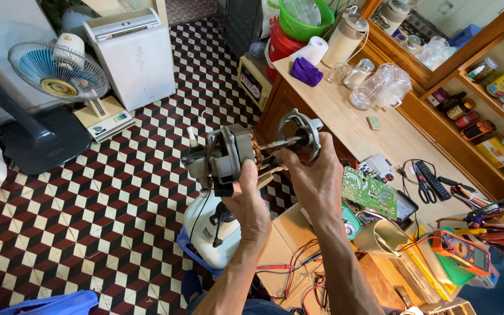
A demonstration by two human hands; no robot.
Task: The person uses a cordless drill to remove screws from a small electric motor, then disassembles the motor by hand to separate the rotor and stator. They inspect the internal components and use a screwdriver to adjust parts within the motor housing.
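At the upper left of the frame a blue-bladed desk fan (59, 71) stands on the checkered tile floor (88, 221), with a white box-shaped appliance (134, 55) just to its right. In the centre, the left hand (251, 205) is closed around the grey fan motor (224, 157), thumb laid up against the housing, copper windings showing beside it. The right hand (317, 178) pinches the round metal end bracket (303, 135) where it sits out on the shaft, apart from the motor body. Below the hands a white fan base (210, 230) rests on the floor. To the right, a wooden workbench (351, 125) carries a green circuit board (371, 192), scissors (424, 188) and an orange multimeter (461, 251) toward the lower right.

The motor is held in mid-air above hard tile; a loose grip could drop it and bend the shaft. Tilting the bracket on the shaft could jam it or scrape the windings.
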